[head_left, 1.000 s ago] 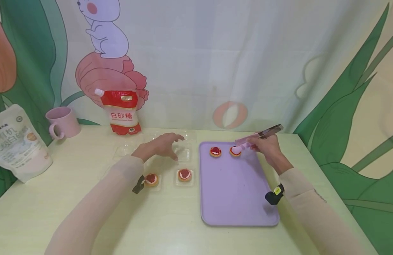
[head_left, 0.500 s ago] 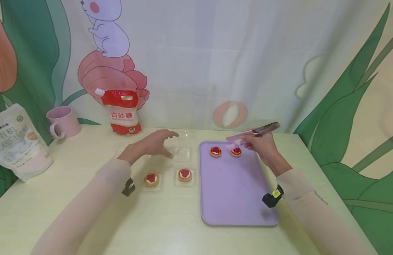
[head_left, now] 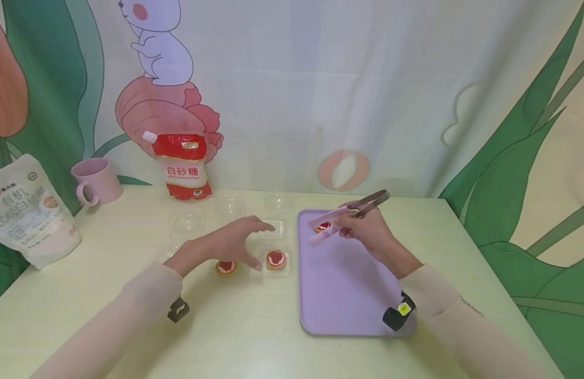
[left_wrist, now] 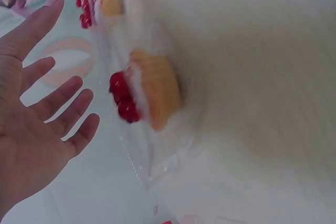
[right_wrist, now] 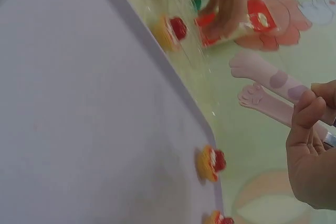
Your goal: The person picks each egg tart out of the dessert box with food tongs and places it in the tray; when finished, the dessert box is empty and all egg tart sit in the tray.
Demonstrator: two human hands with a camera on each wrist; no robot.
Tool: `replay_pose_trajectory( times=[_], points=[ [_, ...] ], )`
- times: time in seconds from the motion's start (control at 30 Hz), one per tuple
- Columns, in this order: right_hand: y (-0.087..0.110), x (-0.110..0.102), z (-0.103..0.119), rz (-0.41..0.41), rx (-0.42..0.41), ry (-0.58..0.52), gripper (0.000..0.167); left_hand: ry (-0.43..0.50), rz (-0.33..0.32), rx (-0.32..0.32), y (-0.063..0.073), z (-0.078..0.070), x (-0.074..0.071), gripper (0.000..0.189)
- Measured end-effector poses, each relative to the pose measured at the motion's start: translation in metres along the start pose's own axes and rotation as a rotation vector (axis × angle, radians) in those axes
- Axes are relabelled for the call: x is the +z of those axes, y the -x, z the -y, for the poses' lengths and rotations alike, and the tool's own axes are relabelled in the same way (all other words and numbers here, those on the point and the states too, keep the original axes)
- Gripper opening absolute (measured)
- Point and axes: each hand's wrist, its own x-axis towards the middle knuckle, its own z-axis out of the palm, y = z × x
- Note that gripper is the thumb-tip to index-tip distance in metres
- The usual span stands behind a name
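Note:
My right hand grips tongs with pink paw-shaped tips, spread apart. In the head view the tips lie over the left fruit tart at the back of the purple tray. A second tart on the tray is hidden there by my right hand; the right wrist view shows both tray tarts. My left hand, fingers spread and holding nothing, hovers left of the tray, beside two red-topped tarts in clear plastic bases. It partly covers the left one.
Clear plastic lids and a clear plastic base lie behind my left hand. Along the back stand a red sugar pouch, a pink mug and a white pouch. A printed curtain hangs behind the table.
My right hand has carried the tongs leftward from the right tray tart to the left one. My left hand drew back leftward, then came forward toward the tarts in the plastic bases.

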Motion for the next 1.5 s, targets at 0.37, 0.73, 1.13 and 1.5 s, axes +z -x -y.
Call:
replay_pose_trajectory(
  times=[0.37, 0.73, 1.13, 1.5],
  points=[
    [0.009, 0.043, -0.012, 0.088, -0.007, -0.033, 0.033, -0.130, 0.001, 0.045, -0.005, 0.000, 0.015, 0.086],
    [0.009, 0.071, -0.022, 0.077, -0.068, 0.129, 0.035, -0.139, 0.030, 0.029, -0.009, -0.002, 0.016, 0.084],
    [0.002, 0.079, -0.026, 0.088, -0.087, 0.201, 0.034, -0.154, 0.039, 0.041, -0.011, -0.003, 0.016, 0.081],
    [0.001, 0.082, -0.026, 0.129, -0.088, 0.161, 0.029, -0.162, 0.091, 0.028, -0.014, -0.005, 0.014, 0.080]
  ],
)
